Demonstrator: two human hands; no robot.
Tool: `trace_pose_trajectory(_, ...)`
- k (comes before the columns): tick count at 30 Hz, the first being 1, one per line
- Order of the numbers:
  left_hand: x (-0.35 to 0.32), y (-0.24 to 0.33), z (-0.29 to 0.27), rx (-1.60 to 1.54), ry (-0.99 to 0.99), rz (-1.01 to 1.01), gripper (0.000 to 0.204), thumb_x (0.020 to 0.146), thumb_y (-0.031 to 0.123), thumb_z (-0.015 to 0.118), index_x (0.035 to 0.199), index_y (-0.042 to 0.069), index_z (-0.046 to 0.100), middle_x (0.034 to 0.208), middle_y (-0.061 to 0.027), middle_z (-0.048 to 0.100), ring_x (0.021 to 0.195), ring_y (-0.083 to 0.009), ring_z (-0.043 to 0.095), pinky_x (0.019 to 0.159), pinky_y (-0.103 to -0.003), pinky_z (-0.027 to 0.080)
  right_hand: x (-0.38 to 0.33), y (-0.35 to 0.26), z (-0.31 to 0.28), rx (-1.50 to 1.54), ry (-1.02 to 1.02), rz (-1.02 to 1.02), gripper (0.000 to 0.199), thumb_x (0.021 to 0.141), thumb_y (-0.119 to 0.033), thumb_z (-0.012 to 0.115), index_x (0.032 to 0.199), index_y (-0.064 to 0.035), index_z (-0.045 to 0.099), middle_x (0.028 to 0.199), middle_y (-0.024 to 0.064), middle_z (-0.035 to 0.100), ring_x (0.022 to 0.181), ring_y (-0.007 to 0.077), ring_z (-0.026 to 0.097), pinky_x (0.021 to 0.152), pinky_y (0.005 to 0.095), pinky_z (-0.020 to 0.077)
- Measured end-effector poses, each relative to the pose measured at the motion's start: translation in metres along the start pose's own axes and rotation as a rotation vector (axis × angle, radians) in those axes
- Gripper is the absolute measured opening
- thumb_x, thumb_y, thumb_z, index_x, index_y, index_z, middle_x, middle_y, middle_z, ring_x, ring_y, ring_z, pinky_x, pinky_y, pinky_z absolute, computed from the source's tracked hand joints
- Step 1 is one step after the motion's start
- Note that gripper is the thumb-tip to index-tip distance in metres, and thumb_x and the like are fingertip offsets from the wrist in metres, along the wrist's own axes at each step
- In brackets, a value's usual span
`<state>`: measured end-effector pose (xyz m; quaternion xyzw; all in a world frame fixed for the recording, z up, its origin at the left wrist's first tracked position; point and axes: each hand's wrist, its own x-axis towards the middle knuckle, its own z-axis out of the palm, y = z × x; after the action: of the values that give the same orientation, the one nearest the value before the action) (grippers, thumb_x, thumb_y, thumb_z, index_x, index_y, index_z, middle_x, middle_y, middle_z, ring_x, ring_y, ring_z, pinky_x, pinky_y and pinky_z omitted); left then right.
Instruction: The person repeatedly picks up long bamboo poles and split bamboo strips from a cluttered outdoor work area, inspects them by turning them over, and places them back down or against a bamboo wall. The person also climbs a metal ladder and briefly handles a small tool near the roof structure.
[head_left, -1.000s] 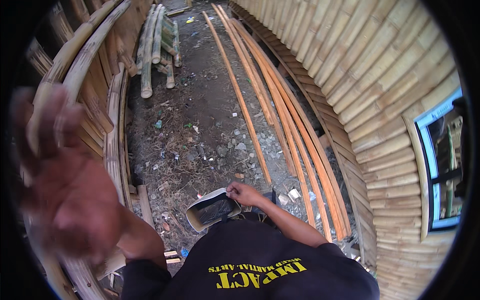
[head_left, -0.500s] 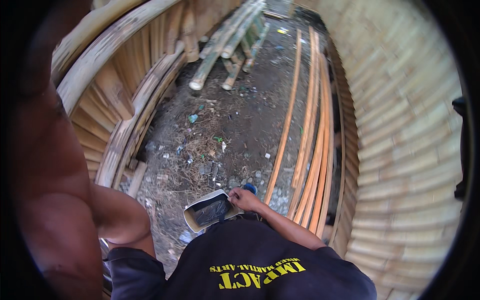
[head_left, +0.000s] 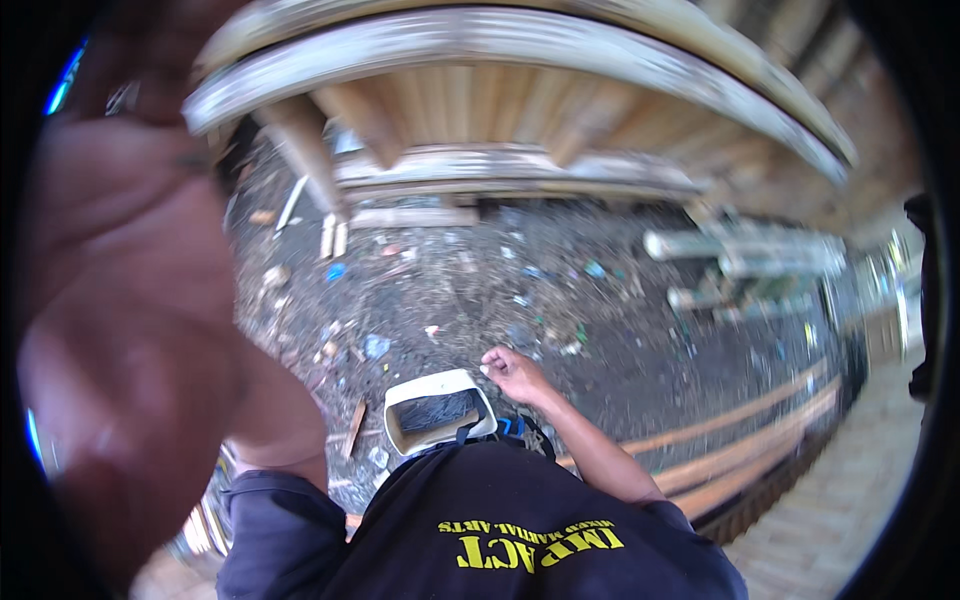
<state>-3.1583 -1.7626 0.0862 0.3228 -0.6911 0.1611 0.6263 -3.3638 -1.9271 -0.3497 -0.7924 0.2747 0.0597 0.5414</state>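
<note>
My right hand (head_left: 515, 376) is just above and right of an open cream plastic container (head_left: 436, 383) at my waist. Its fingers are curled together, with a small pale spot at their tips; what they hold, if anything, is too small to make out. Thin dark pieces that look like nails (head_left: 435, 409) lie inside the container, and a dark strap crosses its near corner. My left arm (head_left: 130, 260) is raised close along the left side, large and blurred. Its hand end fades into the dark upper left, so the fingers cannot be seen.
A bamboo frame (head_left: 480, 165) with thick curved rails spans the far side. Bamboo poles (head_left: 760, 255) lie at the right, and long wooden strips (head_left: 730, 450) at the lower right near a woven bamboo wall (head_left: 820, 510). Litter and scraps (head_left: 375, 345) cover the dirt ground.
The view has swung left, bringing the bamboo frame across the front. My right hand has come off the container's rim and is slightly higher. My left arm stays raised.
</note>
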Motion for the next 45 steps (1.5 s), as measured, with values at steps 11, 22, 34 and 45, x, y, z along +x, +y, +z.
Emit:
trace_pose_trajectory(11, -0.374, 0.098, -0.077, 0.377, -0.118, -1.673, 0.033, 0.097, 0.029, 0.062, 0.118, 0.004, 0.066, 0.100, -0.0173, 0.070, 0.097, -0.0320, 0.068, 0.086, -0.041, 0.053, 0.068, -0.169, 0.180, -0.290, -0.556, -0.230, 0.027, 0.094, -0.024, 0.068, 0.112, -0.0035, 0.064, 0.092, 0.0102, 0.072, 0.082, 0.0203, 0.068, 0.075, 0.0350, 0.0531)
trace_pose_trajectory(22, -0.494, 0.196, -0.104, 0.527, 0.007, -1.939, 0.031, 0.093, 0.028, 0.063, 0.113, 0.004, 0.066, 0.104, -0.0186, 0.070, 0.100, -0.0371, 0.067, 0.087, -0.046, 0.052, 0.091, -0.212, 0.280, -0.313, -0.726, -0.411, 0.025, 0.093, -0.023, 0.070, 0.105, -0.0021, 0.066, 0.083, 0.0111, 0.069, 0.073, 0.0216, 0.064, 0.069, 0.0359, 0.0516)
trace_pose_trajectory(34, -0.513, 0.222, -0.108, 0.470, 0.151, -2.003, 0.034, 0.094, 0.028, 0.062, 0.117, 0.004, 0.066, 0.108, -0.0195, 0.071, 0.102, -0.0350, 0.068, 0.089, -0.043, 0.052, 0.070, -0.210, 0.305, -0.387, -0.783, -0.414, 0.023, 0.092, -0.020, 0.068, 0.106, -0.0018, 0.065, 0.090, 0.0134, 0.070, 0.080, 0.0249, 0.067, 0.073, 0.0374, 0.0527)
trace_pose_trajectory(45, -0.537, 0.252, -0.113, 0.562, 0.230, -1.997, 0.036, 0.093, 0.032, 0.061, 0.116, 0.005, 0.067, 0.106, -0.0197, 0.072, 0.101, -0.0362, 0.069, 0.089, -0.044, 0.052, 0.062, -0.216, 0.339, -0.476, -0.834, -0.520, 0.023, 0.092, -0.020, 0.068, 0.108, -0.0034, 0.065, 0.082, 0.0101, 0.065, 0.076, 0.0233, 0.063, 0.072, 0.0367, 0.0503)
